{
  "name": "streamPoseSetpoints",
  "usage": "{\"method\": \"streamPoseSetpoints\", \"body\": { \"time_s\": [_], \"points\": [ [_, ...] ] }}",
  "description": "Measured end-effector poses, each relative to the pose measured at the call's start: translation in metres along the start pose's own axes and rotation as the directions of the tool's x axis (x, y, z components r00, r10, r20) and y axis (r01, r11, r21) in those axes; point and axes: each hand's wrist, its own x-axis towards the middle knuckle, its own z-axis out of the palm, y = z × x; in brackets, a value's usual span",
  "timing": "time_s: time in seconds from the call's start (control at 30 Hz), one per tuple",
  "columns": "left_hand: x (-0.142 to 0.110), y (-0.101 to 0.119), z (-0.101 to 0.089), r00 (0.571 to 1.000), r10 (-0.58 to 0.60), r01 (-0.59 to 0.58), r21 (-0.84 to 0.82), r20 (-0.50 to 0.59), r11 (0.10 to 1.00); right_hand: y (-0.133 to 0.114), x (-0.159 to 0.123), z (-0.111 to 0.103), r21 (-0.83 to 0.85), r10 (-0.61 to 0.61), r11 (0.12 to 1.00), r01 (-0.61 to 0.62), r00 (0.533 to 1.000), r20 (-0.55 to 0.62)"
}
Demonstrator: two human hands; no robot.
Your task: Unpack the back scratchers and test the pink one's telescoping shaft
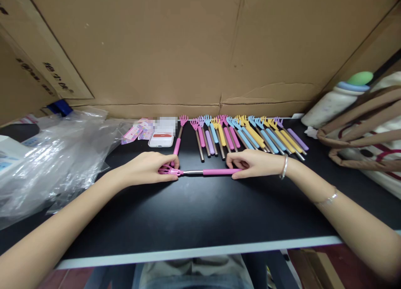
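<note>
A pink back scratcher (216,172) with a metal shaft lies level between my hands, just above or on the black table. My left hand (153,167) is closed around its claw head at the left end. At the other end, the fingers of my right hand (250,163) pinch the tip of the pink handle. Just beyond my left fingers lies a second pink back scratcher (179,140), its handle end partly hidden by them. A row of back scratchers (247,134) in pink, blue, yellow and purple stretches along the back of the table.
Clear plastic bags (62,155) are heaped on the left. Pink cards (138,130) and a white case (161,139) sit behind my left hand. A white bottle (333,103) and a bag with brown handles (360,143) stand at right. Cardboard (156,51) walls the back.
</note>
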Motion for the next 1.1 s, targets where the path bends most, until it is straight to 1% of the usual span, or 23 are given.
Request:
{"method": "streamPoseSetpoints", "body": {
  "time_s": [0.27, 0.57, 0.83, 1.1],
  "points": [
    [0.0, 0.001, -0.001, 1.0, -0.018, 0.018, -0.001, 0.017, 1.0, -0.001, 0.0, 0.0, -0.032, 0.013, 0.999, -0.013, 1.0, 0.005],
    [0.0, 0.001, -0.001, 1.0, 0.001, -0.001, -0.01, 0.001, 1.0, -0.011, -0.003, -0.001, -0.126, 0.072, 0.989, -0.074, 0.997, -0.019],
    [0.0, 0.001, 0.0, 1.0, 0.007, -0.007, -0.01, -0.003, 1.0, -0.012, -0.004, 0.0, -0.145, 0.083, 0.986, -0.084, 0.996, -0.013],
    [-0.001, 0.0, 0.0, 1.0, 0.011, -0.011, 0.002, -0.008, 1.0, -0.016, -0.006, 0.002, -0.159, 0.091, 0.983, -0.096, 0.995, -0.037]
  ]
}}
